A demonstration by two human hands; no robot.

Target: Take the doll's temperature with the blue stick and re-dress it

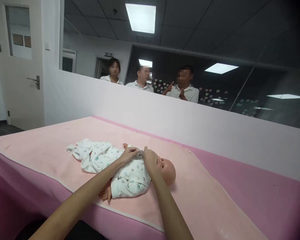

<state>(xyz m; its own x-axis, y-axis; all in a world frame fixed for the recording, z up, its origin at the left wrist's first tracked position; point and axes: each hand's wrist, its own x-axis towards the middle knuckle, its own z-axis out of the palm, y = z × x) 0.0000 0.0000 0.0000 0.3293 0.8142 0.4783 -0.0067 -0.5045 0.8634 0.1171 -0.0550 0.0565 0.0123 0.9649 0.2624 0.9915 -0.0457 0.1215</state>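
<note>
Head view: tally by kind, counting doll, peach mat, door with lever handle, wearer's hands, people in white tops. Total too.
Doll: 1
Peach mat: 1
Door with lever handle: 1
Wearer's left hand and right hand: 2
People in white tops: 3
Total: 8

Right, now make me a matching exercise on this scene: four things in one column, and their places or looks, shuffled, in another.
Things
1. doll
2. outfit
3. right hand
4. door

Places and looks
A. beside the doll's face
B. at the far left of the picture
C. bald, lying on the pale pink sheet
D. white with small prints

Right pairs: 1-C, 2-D, 3-A, 4-B
</note>
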